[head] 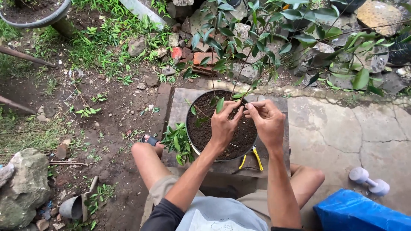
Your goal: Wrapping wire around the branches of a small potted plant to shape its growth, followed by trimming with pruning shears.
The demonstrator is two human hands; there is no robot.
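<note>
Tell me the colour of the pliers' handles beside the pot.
Yellow handles on the pliers, clearest in the head view.

Outdoor garden in soft daylight. Bare dark soil (115, 111) with patches of grass (98, 42) on the left, cracked concrete paving (342, 132) on the right. Broken bricks and rubble (201, 55) lie at the top, a large grey rock (23, 188) at lower left, a blue tarp (359, 214) at lower right

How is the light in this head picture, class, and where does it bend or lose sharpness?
Head view: soft, even daylight, no hard shadows or glare; both hands, left and right, and the pot are sharp; wide-lens bending toward the edges; leaves at top slightly soft.
</note>
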